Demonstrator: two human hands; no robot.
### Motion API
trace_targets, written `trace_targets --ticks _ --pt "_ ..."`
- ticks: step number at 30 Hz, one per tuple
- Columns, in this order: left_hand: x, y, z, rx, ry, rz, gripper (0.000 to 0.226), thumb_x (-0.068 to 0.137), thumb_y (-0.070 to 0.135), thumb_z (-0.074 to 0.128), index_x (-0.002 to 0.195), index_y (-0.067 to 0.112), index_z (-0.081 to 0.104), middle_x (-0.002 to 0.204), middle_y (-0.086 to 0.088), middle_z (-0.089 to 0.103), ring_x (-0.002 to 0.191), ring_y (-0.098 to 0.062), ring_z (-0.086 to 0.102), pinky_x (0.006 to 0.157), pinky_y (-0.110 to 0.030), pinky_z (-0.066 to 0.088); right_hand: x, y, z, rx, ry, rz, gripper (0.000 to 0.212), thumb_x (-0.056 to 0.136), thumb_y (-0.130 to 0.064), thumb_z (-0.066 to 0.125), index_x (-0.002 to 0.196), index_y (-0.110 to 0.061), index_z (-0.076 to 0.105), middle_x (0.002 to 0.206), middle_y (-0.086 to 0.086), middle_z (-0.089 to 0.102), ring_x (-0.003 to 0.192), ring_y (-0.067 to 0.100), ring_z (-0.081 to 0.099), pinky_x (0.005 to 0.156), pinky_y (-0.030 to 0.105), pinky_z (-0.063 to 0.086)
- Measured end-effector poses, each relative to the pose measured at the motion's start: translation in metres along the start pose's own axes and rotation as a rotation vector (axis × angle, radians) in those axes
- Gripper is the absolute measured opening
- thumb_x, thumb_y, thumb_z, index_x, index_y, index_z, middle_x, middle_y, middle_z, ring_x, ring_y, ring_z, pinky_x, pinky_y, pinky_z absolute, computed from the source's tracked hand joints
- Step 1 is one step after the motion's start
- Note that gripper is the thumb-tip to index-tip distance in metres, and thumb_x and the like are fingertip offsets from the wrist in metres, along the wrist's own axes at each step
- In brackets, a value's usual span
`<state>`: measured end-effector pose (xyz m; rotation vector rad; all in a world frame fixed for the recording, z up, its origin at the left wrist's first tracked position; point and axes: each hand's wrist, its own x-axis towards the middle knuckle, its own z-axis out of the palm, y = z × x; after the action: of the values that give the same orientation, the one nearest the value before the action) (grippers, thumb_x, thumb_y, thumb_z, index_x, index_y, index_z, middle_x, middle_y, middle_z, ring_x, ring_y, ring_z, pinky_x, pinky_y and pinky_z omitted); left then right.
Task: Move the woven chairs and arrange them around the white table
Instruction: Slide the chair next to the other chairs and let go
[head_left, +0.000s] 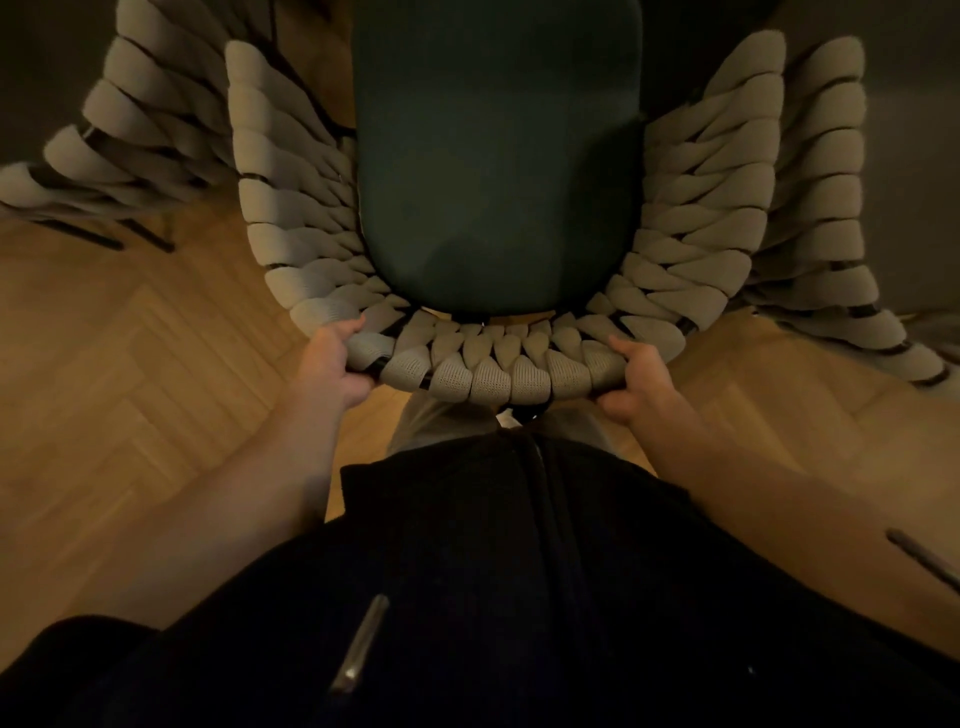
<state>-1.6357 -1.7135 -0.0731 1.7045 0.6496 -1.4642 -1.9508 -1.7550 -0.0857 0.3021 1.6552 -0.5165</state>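
- Grip: the left hand (332, 364) and the right hand (631, 376) each clasp the curved top rim of the backrest of the beige woven-strap chair with a dark green seat cushion (493, 156), fingers curled under the rim, thumbs over it.
- Location of the held chair: directly in front of the person's dark zip-up garment (519, 571), on the herringbone wooden floor (130, 364); whether its legs are lifted cannot be told.
- Left of the held chair: a second beige woven chair (130, 130), just beside it.
- Right of the held chair: a third beige woven chair (831, 182), close against it.
- Progress: the white worktop is not in view, so no chair can be confirmed as placed. Judged early stage: one chair in hand, two ungripped.
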Motion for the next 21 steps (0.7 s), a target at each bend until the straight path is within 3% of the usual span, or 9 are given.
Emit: trace_targets --ticks 4,10,16,18,21 --pt "0.0 0.001 0.002 -0.049 0.04 0.033 0.041 0.091 0.0 0.061 0.131 0.004 0.056 0.122 -0.022 0.066 0.108 -0.038 0.067 0.074 -0.05 0.058 0.0 0.0 0.003 0.076 0.029 -0.006 0.047 0.081 -0.003 0.069 0.127 -0.009 0.062 0.121 0.021 0.068 0.106 0.044 0.068 0.09 0.063 0.054" --pt "-0.005 0.001 0.006 -0.094 0.056 0.079 0.038 0.089 -0.005 0.056 0.126 0.003 0.06 0.121 -0.02 0.066 0.105 -0.036 0.067 0.069 -0.044 0.058 -0.006 0.0 0.005 0.156 0.04 -0.038 0.048 0.079 0.003 0.068 0.124 -0.009 0.061 0.121 0.021 0.067 0.106 0.043 0.067 0.091 0.06 0.055" --pt "-0.009 0.008 0.006 -0.119 0.031 0.107 0.033 0.086 -0.005 0.057 0.118 0.003 0.061 0.124 -0.02 0.065 0.109 -0.036 0.067 0.094 -0.048 0.056 -0.024 -0.008 0.006 0.217 -0.031 -0.066 0.038 0.082 0.003 0.066 0.118 -0.008 0.065 0.117 0.018 0.07 0.107 0.039 0.068 0.092 0.055 0.056" --pt "-0.011 0.014 0.01 -0.131 0.021 0.11 0.027 0.086 -0.005 0.056 0.112 0.003 0.062 0.123 -0.02 0.065 0.109 -0.035 0.066 0.095 -0.047 0.056 -0.03 -0.012 0.012 0.221 -0.053 -0.067 0.039 0.083 0.003 0.065 0.119 -0.008 0.065 0.117 0.017 0.071 0.107 0.037 0.068 0.089 0.052 0.057" --pt "-0.002 0.029 0.024 -0.131 0.034 0.146 0.041 0.083 -0.005 0.059 0.123 0.002 0.06 0.126 -0.02 0.064 0.11 -0.036 0.066 0.09 -0.047 0.059 -0.028 -0.027 0.027 0.224 -0.043 -0.079 0.04 0.083 0.003 0.066 0.122 -0.008 0.064 0.117 0.017 0.07 0.105 0.038 0.068 0.081 0.049 0.059"
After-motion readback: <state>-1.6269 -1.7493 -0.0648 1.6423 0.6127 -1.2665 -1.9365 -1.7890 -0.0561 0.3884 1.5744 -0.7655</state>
